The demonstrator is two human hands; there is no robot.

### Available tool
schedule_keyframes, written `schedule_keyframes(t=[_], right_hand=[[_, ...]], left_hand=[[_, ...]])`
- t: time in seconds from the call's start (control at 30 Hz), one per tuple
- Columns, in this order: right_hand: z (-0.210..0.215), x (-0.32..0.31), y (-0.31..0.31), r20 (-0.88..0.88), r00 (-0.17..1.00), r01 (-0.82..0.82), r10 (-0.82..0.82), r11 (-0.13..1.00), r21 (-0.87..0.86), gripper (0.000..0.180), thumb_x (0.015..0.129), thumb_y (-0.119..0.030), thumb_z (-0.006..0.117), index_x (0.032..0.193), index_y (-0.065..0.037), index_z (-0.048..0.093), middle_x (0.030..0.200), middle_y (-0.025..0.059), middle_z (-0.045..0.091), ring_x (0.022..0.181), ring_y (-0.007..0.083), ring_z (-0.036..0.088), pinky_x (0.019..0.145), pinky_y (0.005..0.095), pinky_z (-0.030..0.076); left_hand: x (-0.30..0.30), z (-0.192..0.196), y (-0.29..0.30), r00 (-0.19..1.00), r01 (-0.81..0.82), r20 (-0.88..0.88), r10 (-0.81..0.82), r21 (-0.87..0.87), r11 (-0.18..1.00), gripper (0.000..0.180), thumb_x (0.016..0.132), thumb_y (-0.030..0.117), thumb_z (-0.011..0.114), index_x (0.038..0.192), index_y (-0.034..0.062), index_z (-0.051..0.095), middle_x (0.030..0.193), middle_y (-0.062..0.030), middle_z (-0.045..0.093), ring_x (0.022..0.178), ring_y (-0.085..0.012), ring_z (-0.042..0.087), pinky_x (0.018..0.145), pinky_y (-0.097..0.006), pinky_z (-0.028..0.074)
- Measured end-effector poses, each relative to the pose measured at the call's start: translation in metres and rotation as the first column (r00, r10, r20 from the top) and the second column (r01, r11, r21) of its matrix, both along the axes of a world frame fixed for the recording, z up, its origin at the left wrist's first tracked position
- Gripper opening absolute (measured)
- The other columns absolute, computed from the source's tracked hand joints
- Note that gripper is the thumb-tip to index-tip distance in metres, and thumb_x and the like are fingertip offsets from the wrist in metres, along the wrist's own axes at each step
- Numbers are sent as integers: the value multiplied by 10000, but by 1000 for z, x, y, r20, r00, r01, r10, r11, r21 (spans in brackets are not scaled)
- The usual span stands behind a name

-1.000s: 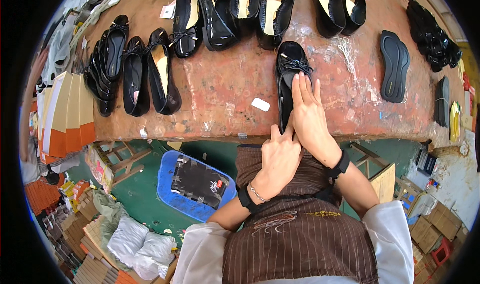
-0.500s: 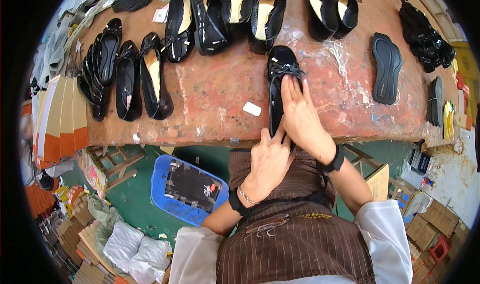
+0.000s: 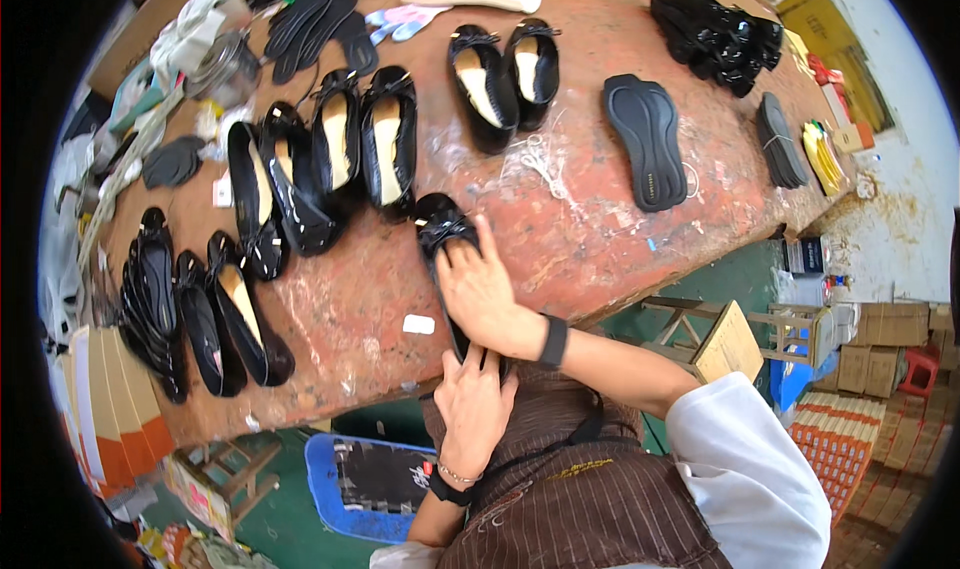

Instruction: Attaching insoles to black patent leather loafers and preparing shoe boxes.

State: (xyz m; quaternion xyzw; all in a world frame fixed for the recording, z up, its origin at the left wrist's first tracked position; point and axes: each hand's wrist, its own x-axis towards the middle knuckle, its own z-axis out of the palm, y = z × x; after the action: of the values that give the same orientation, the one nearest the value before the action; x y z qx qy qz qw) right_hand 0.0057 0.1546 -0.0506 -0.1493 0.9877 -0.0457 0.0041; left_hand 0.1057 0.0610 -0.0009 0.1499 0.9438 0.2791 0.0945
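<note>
Near the middle of the frame a black shoe [image 3: 440, 231] with a bow lies on the worn red surface [image 3: 560, 239], its heel end at the near edge; the right hand [image 3: 482, 291] lies flat over its opening, fingers spread rather than closed around it. The left hand [image 3: 472, 401] grips the heel end at the edge, fingers curled on it. Left of them lie rows of black shoes [image 3: 330, 159], and a black sole [image 3: 646, 139] lies at upper right

Black bow flat [image 3: 440, 231] lying on workbench [image 3: 600, 239]
</note>
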Motion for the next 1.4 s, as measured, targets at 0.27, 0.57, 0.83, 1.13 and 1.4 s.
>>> schedule_keyframes(t=[0.27,0.57,0.83,1.13,1.4], right_hand=[[15,-29,3,219,972,-101,83,993,68,315,901,-144,482,1106,36,640,926,122,652,1008,278,636,1187,651,50],[87,-17,181,80,972,205,-222,630,-749,346,785,16,517,1051,-8,737,1040,156,739,925,240,689,859,308,506],[-32,-86,423,-81,527,781,-846,519,-348,371,949,-225,613,1221,25,643,1022,207,709,970,319,675,901,390,493],[-46,-63,441,-124,650,506,-750,548,-666,387,937,-163,641,1273,18,582,1186,204,685,1111,316,656,913,372,503],[-14,-72,365,-334,597,699,-729,677,-228,448,776,-78,763,1195,-9,620,1091,197,651,1020,379,629,891,429,499]], left_hand=[[-3,3,3,998,14,-58,-16,-45,999,495,748,151,756,1205,-6,651,1316,-121,593,926,-366,571,697,-439,542],[50,12,-56,983,-2,-181,25,125,992,217,824,244,720,939,64,757,1363,9,605,775,-226,548,626,-308,517],[45,13,-167,961,-211,-222,165,-203,956,244,800,212,731,1029,131,757,1287,23,646,950,-241,609,713,-310,541],[-15,34,-152,880,-420,-330,343,-201,885,424,734,224,792,1142,135,723,1365,-102,582,1310,-359,453,1085,-554,327],[-152,25,-18,884,-121,-443,151,96,988,591,812,196,753,1347,29,564,1432,-185,489,1368,-375,402,1084,-459,388]])
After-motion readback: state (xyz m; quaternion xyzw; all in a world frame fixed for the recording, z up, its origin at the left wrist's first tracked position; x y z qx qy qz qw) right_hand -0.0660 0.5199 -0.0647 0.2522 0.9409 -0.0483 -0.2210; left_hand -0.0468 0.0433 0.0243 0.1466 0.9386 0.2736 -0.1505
